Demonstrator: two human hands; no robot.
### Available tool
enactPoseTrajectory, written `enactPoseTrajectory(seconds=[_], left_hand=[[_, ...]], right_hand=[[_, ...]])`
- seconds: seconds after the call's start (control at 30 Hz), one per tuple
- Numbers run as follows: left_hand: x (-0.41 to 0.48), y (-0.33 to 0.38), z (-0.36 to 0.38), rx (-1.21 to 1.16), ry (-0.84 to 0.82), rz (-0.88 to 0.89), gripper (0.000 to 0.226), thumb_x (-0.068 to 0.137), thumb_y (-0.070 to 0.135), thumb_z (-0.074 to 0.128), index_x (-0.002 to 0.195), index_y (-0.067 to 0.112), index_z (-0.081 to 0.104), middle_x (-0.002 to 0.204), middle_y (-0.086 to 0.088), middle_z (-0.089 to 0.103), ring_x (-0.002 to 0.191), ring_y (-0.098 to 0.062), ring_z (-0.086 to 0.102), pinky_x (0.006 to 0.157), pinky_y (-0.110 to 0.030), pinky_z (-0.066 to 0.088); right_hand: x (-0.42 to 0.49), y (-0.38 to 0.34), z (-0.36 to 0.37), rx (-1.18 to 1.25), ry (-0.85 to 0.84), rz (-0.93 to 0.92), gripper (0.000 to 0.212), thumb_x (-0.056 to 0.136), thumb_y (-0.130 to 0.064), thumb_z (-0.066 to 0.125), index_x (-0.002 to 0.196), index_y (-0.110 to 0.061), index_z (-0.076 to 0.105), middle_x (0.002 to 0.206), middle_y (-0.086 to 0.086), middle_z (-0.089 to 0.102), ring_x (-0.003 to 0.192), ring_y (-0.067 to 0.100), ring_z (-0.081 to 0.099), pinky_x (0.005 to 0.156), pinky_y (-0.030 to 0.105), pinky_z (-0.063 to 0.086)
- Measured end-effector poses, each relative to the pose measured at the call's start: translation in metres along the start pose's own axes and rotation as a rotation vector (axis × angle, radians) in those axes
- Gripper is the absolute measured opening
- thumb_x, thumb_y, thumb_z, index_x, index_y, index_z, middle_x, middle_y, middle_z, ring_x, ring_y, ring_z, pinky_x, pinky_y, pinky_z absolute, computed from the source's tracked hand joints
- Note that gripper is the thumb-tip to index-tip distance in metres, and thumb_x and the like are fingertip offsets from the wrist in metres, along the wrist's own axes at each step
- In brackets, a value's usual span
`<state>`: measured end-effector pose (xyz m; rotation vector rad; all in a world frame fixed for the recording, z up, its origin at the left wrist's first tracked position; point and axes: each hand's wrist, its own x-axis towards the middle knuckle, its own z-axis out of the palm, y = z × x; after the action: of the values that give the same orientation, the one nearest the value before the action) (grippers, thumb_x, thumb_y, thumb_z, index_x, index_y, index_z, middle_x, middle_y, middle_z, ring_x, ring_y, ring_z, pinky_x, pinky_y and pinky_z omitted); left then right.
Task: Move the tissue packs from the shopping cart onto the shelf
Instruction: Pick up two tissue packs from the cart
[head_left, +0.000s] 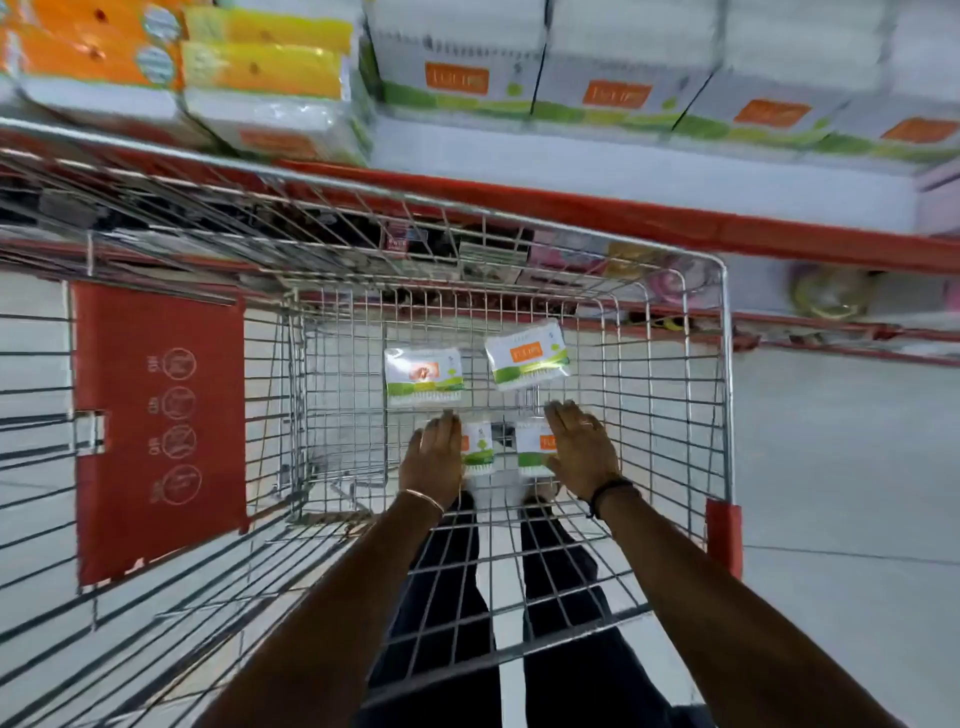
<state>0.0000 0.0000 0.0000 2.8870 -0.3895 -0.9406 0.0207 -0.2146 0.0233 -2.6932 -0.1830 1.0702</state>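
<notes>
Several white-and-green tissue packs lie on the floor of the wire shopping cart (724, 364). One pack (423, 375) and another (527, 353) lie at the far end, untouched. My left hand (434, 457) reaches down beside a nearer pack (478, 449), fingers extended and touching its left edge. My right hand (582, 449) lies flat with fingers apart over the right part of a second near pack (532, 449). Neither hand has closed around a pack. The shelf (597, 161) stands beyond the cart with matching packs (457, 67) stacked on it.
A red child-seat flap (158, 426) hangs on the cart's left. Orange and yellow packs (208, 57) fill the shelf's upper left. The shelf has a red front edge (675, 218); lower shelves hold mixed goods. My legs show through the cart's mesh.
</notes>
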Motion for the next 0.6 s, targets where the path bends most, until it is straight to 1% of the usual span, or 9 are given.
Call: enactPoseTrajectory(seconds=[0.07, 0.13, 0.2, 0.27, 0.3, 0.37, 0.43, 0.5, 0.6], left_hand=[[0.006, 0.001, -0.002, 0.018, 0.056, -0.014, 0.065, 0.058, 0.013, 0.075, 0.119, 0.000, 0.055, 0.112, -0.016, 0.065, 0.095, -0.030, 0.063, 0.084, -0.042, 0.055], [0.009, 0.002, -0.006, 0.021, 0.074, -0.040, 0.054, 0.063, 0.012, 0.072, 0.113, 0.001, 0.057, 0.107, -0.015, 0.066, 0.094, -0.030, 0.062, 0.087, -0.041, 0.053], [0.011, 0.003, -0.011, -0.070, 0.063, -0.063, 0.050, 0.067, 0.009, 0.071, 0.113, 0.000, 0.053, 0.113, -0.018, 0.060, 0.104, -0.034, 0.056, 0.095, -0.042, 0.047], [0.011, 0.004, -0.018, -0.140, 0.003, -0.013, 0.054, 0.071, 0.004, 0.068, 0.119, -0.001, 0.045, 0.123, -0.020, 0.052, 0.113, -0.035, 0.049, 0.099, -0.041, 0.042], [0.010, 0.004, -0.019, -0.166, -0.025, 0.006, 0.053, 0.072, 0.002, 0.066, 0.120, 0.000, 0.043, 0.125, -0.019, 0.051, 0.114, -0.034, 0.049, 0.098, -0.039, 0.042], [0.006, 0.003, -0.024, -0.215, -0.076, 0.034, 0.051, 0.072, -0.001, 0.063, 0.118, 0.005, 0.041, 0.121, -0.016, 0.054, 0.110, -0.032, 0.051, 0.091, -0.038, 0.044], [0.002, 0.002, -0.030, -0.243, -0.131, 0.058, 0.056, 0.073, -0.001, 0.062, 0.123, 0.008, 0.039, 0.122, -0.015, 0.055, 0.110, -0.032, 0.052, 0.090, -0.041, 0.047], [-0.004, 0.003, -0.041, -0.233, -0.181, 0.070, 0.061, 0.076, 0.001, 0.060, 0.131, 0.011, 0.037, 0.131, -0.013, 0.050, 0.118, -0.032, 0.047, 0.093, -0.044, 0.048], [-0.013, 0.005, -0.063, -0.191, -0.153, 0.041, 0.056, 0.079, 0.004, 0.057, 0.132, 0.015, 0.041, 0.134, -0.007, 0.047, 0.123, -0.026, 0.043, 0.095, -0.041, 0.047]], right_hand=[[0.006, 0.001, -0.001, -0.014, -0.004, 0.006, 0.074, 0.082, -0.021, 0.067, 0.142, -0.008, 0.026, 0.150, 0.011, 0.033, 0.141, 0.027, 0.025, 0.118, 0.041, 0.016], [0.009, 0.000, -0.005, -0.006, 0.007, 0.015, 0.071, 0.077, -0.018, 0.071, 0.137, -0.006, 0.034, 0.143, 0.012, 0.041, 0.135, 0.028, 0.034, 0.115, 0.038, 0.022], [0.008, -0.001, -0.007, 0.027, 0.013, 0.024, 0.068, 0.071, -0.015, 0.074, 0.129, -0.003, 0.041, 0.134, 0.016, 0.048, 0.125, 0.032, 0.043, 0.109, 0.037, 0.031], [0.006, -0.002, -0.012, 0.041, -0.013, 0.044, 0.061, 0.072, -0.013, 0.073, 0.124, -0.003, 0.042, 0.126, 0.018, 0.053, 0.116, 0.035, 0.050, 0.099, 0.038, 0.040], [0.004, -0.003, -0.014, 0.032, -0.039, 0.050, 0.058, 0.074, -0.014, 0.072, 0.123, -0.003, 0.042, 0.124, 0.019, 0.054, 0.113, 0.036, 0.052, 0.095, 0.039, 0.043], [0.000, -0.004, -0.017, 0.023, -0.064, 0.037, 0.057, 0.076, -0.012, 0.070, 0.124, -0.004, 0.040, 0.125, 0.020, 0.054, 0.113, 0.036, 0.052, 0.090, 0.040, 0.045], [-0.007, -0.004, -0.020, 0.039, -0.077, 0.027, 0.058, 0.078, -0.004, 0.065, 0.129, -0.006, 0.039, 0.129, 0.017, 0.052, 0.118, 0.035, 0.048, 0.092, 0.041, 0.045], [-0.015, -0.005, -0.026, 0.034, -0.089, 0.008, 0.057, 0.080, -0.002, 0.061, 0.132, -0.009, 0.039, 0.133, 0.014, 0.049, 0.122, 0.032, 0.044, 0.097, 0.040, 0.044], [-0.028, -0.009, -0.038, 0.023, -0.051, -0.009, 0.052, 0.081, -0.004, 0.060, 0.130, -0.009, 0.044, 0.134, 0.011, 0.048, 0.124, 0.030, 0.043, 0.100, 0.040, 0.043]])
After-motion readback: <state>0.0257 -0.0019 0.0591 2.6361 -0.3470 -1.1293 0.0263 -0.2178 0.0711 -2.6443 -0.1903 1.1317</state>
